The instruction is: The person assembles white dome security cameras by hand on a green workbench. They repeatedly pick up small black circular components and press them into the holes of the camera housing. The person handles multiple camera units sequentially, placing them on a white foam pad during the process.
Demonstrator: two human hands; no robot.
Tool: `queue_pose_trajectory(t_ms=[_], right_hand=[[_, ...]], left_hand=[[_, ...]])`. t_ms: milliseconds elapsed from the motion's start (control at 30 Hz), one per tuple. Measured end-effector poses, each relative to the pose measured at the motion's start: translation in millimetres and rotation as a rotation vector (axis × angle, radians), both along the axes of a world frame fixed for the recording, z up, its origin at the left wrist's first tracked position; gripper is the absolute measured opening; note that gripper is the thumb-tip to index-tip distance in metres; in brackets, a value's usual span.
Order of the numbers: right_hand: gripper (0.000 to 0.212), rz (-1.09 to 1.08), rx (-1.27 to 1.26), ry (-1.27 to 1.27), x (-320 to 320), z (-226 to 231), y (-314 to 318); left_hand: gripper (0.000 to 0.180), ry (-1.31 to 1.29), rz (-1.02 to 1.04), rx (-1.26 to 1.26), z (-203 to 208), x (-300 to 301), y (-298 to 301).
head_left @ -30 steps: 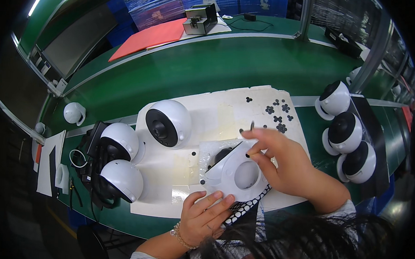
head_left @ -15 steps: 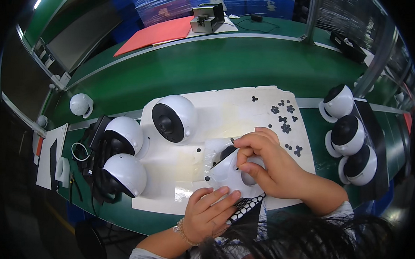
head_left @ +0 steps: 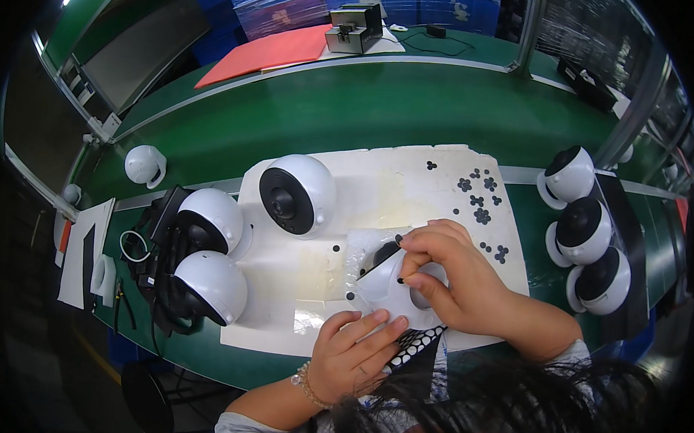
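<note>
On the white sheet (head_left: 280,322) before me lies a white plastic part (head_left: 386,296), with a dark round opening near its far end. My right hand (head_left: 460,287) is over it, thumb and forefinger pinched on a small black round pad (head_left: 401,280). Another black pad (head_left: 399,239) shows by the far fingers. My left hand (head_left: 357,348) lies with its fingers stretched out, their tips touching the part's near edge. Beneath that hand a black sheet with white round holes (head_left: 417,345) sticks out. Clear plastic wrap (head_left: 358,252) sits at the part's left side.
A white ball-shaped camera with a black face (head_left: 297,195) stands at the sheet's far left. Two more camera bodies (head_left: 212,288) lie left beside black cables. Several finished-looking cameras (head_left: 582,231) line the right. Loose black pads (head_left: 481,215) are scattered at the sheet's far right.
The view has shifted slightly. Both hands keep nearly the same pose on and over the white part, the right still pinching.
</note>
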State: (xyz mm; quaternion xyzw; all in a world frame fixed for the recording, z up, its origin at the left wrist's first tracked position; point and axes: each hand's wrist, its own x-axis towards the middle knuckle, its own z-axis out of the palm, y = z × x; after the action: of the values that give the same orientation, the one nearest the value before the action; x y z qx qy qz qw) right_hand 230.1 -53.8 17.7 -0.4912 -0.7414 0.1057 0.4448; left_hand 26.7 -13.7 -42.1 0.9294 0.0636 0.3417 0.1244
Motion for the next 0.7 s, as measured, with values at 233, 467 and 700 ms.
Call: queue_pose_trajectory(t_ms=[233,467,700], right_hand=[[0.041,-0.029,0.067,-0.004,-2,-5,-7],[0.039,-0.039,0.059,-0.019,-2,-9,-3],[0.034,-0.062,-0.079,0.006,-2,1,-8]], left_hand=[[0.018,-0.024,0.018,0.004,1,2,-2],[0.017,-0.053,0.005,0.016,3,5,-1],[0.012,-0.067,0.020,0.006,3,6,-2]])
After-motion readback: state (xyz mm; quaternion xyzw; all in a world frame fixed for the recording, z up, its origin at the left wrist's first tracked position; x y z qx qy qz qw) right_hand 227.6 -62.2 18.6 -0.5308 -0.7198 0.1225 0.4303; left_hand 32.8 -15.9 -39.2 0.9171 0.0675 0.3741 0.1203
